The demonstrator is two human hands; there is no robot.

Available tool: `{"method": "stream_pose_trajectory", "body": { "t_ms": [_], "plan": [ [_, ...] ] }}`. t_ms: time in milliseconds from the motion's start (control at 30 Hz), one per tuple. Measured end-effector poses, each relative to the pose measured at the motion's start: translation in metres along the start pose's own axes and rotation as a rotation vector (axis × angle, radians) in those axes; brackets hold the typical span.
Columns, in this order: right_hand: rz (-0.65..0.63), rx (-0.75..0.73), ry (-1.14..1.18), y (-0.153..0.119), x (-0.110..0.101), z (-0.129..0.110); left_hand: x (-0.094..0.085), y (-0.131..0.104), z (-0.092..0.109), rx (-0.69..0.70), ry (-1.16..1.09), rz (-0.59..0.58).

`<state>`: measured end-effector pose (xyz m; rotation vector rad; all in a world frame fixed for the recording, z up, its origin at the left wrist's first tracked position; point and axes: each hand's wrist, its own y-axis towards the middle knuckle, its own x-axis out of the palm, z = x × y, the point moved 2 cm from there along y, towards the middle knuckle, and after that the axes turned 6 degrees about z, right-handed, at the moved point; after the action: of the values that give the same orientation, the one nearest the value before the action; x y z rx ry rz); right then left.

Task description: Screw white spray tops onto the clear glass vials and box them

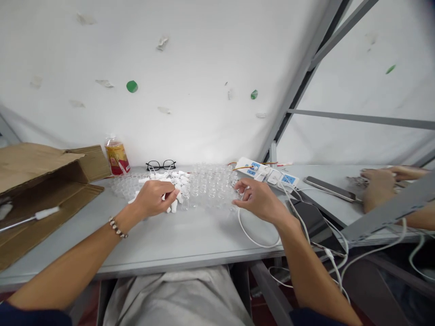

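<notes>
My left hand (155,198) is closed in a pinch over a heap of small white plastic pieces (183,181). Whatever its fingertips hold, if anything, cannot be told apart from the white pieces beside them. My right hand (255,199) has its fingers curled, with a gap between thumb and forefinger. It is at the right end of a group of clear plastic tube-like pieces (211,185) standing on the grey table (190,235). More clear pieces (124,183) lie in a cluster behind my left hand.
On the left sits an open cardboard box (44,158) with a white-tipped rod (30,219). Behind are a bottle (117,156) and glasses (161,165). To the right lie a power strip (246,165), a black tablet-like device (316,222), cables and a phone (330,189). Another person's hands (380,181) work beyond the frame.
</notes>
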<state>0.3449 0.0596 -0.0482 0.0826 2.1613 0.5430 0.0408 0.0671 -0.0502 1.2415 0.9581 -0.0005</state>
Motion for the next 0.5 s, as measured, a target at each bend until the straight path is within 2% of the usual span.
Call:
{"method": "stream_pose_trajectory", "body": {
  "t_ms": [167,267,333,400,433,500],
  "plan": [
    [0.007,-0.002,0.029,0.000,0.001,-0.001,-0.002,0.003,-0.003,-0.008,0.056,0.030],
    [0.084,-0.014,0.027,-0.004,-0.004,-0.008,-0.016,0.011,-0.001,-0.118,0.078,0.078],
    [0.166,-0.019,0.035,-0.009,-0.011,-0.016,-0.036,0.015,0.000,-0.280,0.085,0.151],
    [0.238,-0.031,0.083,-0.017,-0.017,-0.024,-0.063,0.012,-0.002,-0.450,0.121,0.200],
    [0.270,-0.047,0.114,-0.021,-0.020,-0.028,-0.079,0.006,-0.005,-0.523,0.175,0.202],
    [0.315,-0.080,0.164,-0.027,-0.023,-0.036,-0.111,-0.014,-0.019,-0.681,0.335,0.134]
  ]
}}
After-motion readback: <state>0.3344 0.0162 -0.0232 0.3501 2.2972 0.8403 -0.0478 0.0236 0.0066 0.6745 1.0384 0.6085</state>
